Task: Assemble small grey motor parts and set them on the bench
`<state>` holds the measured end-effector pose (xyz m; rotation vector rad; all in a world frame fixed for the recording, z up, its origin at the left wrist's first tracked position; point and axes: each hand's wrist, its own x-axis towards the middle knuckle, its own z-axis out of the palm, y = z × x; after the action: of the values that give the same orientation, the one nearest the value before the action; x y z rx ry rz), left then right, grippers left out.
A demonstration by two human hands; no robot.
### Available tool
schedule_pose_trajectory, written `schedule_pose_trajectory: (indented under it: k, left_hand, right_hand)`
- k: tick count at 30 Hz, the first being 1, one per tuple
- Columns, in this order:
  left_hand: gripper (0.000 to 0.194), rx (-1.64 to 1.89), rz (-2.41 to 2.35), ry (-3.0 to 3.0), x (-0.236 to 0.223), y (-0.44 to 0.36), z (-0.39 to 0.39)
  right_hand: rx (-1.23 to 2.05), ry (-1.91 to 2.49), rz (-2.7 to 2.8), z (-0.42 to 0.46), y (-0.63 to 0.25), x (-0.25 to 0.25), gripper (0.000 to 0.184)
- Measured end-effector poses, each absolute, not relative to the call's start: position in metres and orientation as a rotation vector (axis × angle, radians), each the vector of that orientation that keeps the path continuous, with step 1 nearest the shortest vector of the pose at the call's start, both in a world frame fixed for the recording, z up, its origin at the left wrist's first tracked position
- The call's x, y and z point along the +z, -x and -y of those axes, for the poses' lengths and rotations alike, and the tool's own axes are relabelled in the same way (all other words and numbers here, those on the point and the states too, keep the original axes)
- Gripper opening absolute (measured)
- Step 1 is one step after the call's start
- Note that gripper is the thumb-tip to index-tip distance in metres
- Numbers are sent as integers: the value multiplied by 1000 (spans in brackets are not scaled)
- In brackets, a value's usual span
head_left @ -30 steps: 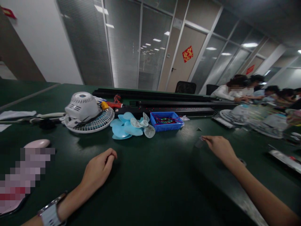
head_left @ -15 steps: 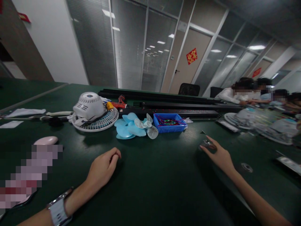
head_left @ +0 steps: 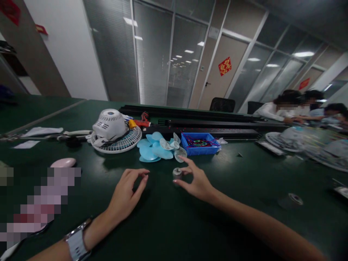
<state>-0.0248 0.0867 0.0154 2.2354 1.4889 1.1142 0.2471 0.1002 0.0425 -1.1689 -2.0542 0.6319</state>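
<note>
My right hand [head_left: 199, 183] grips a small grey metal cylinder [head_left: 177, 174] between thumb and fingers, with the index finger lifted off it. The cylinder is upright, near the middle of the green table; whether it touches the tabletop I cannot tell. To its left is my left hand [head_left: 129, 192], empty, thumb and fingertips slightly apart, with a watch on the wrist. A second metal cylinder [head_left: 292, 201] stands at the right. Beyond my hands lie light-blue fan blades [head_left: 152, 146], a clear fan blade [head_left: 171, 145] and a blue bin [head_left: 201, 148] of wires.
A white fan housing [head_left: 110, 127] on its round grille is at the back left. Long black rails [head_left: 206, 132] run across the far side. Fan parts [head_left: 296, 139] sit at the right, near other people. A pink object [head_left: 63, 163] is at the left.
My right hand has carried the metal cylinder leftward, close to my left hand. The left hand's fingers have spread apart. The view has shifted slightly.
</note>
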Motion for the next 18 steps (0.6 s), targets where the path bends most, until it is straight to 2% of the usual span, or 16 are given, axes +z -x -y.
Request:
schedule_pose_trajectory:
  k: [6, 12, 18]
  left_hand:
    - [25, 1285, -1309, -2332, 13, 23, -84]
    - [24, 1305, -1243, -2354, 12, 23, -84]
    - [14, 1369, -1282, -2141, 18, 19, -83]
  right_hand:
    - [743, 917, 2158, -100, -176, 27, 72]
    - [686, 923, 2155, -100, -178, 10, 68]
    - [593, 937, 2206, -100, -179, 4, 67]
